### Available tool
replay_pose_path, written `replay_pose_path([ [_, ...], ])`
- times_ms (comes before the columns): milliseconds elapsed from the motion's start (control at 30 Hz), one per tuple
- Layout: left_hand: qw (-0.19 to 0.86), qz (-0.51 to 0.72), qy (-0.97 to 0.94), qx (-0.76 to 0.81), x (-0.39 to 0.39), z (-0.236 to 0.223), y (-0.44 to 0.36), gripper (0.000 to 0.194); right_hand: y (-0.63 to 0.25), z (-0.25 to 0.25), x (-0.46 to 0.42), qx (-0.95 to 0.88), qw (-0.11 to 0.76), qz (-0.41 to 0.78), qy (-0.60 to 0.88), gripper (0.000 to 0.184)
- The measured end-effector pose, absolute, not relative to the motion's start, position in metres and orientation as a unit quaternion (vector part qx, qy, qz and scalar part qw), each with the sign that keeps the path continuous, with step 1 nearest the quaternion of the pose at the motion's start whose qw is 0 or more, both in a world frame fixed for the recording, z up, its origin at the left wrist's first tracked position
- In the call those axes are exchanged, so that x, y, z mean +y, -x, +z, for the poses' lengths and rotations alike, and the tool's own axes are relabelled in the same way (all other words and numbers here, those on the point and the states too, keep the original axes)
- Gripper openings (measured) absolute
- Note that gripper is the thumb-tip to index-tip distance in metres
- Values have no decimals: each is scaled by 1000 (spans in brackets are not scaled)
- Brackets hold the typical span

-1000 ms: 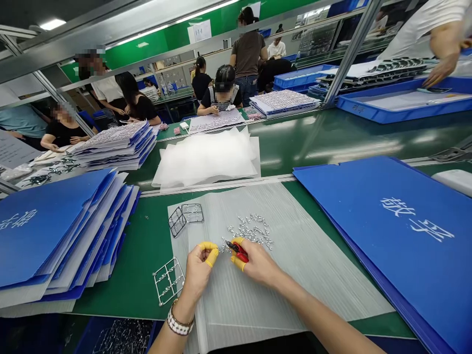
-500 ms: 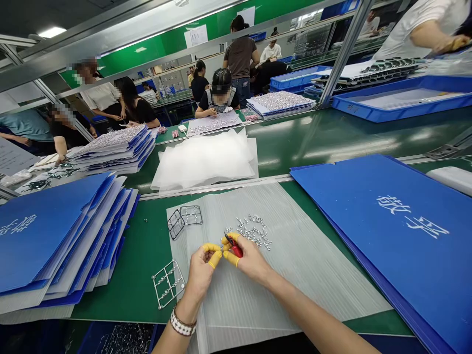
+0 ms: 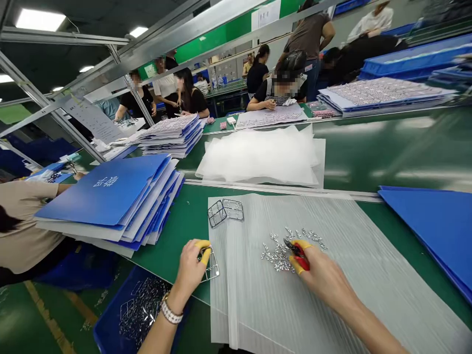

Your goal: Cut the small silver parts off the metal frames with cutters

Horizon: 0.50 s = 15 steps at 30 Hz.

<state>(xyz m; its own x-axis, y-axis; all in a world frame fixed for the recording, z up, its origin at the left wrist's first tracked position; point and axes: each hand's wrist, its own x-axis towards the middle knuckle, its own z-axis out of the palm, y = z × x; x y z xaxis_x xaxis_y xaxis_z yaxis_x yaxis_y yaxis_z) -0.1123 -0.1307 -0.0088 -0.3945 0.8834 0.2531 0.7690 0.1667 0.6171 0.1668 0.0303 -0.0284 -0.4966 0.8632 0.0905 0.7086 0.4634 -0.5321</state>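
The left hand (image 3: pixel 190 270), in yellow finger cots (image 3: pixel 204 252), pinches a metal sprue frame (image 3: pixel 211 265) at its fingertips; well right of it, the right hand (image 3: pixel 320 281) grips red-handled snips (image 3: pixel 301 256) over loose silver parts (image 3: pixel 279 256). A slipped cut could flick parts off the plastic sheet (image 3: pixel 258 305).

There is room for the right hand (image 3: pixel 324 280) to pass on the grey corrugated plastic sheet (image 3: pixel 354 280), to the right of the small metal parts (image 3: pixel 280 255). Between the hands, the sheet also gives a passage. Toward the counter's (image 3: pixel 173 260) far edge, the white foam sheets (image 3: pixel 258 157) lie in the way. On the left, the stack of blue folders (image 3: pixel 110 196) blocks the path, and the metal frame (image 3: pixel 224 211) lies near the sheet's far left corner.
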Motion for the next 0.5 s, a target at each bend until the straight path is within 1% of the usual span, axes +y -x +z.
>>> replay_pose_path([
  [67,73,276,-567,773,-145,-13,123,30,-149,-19,26,-850,186,217,443,27],
  [133,83,214,-596,770,-155,-18,126,51,-121,-8,22,-865,184,226,409,26],
  [200,88,177,-611,767,-160,-23,124,68,-88,4,22,-877,183,235,376,25],
  [233,85,169,-611,769,-161,-25,123,72,-70,9,23,-882,179,236,367,25],
  [400,44,191,-612,766,-161,-30,125,68,1,16,37,-891,139,205,381,18],
  [500,11,203,-616,761,-161,-29,130,60,24,10,47,-884,129,184,409,21],
])
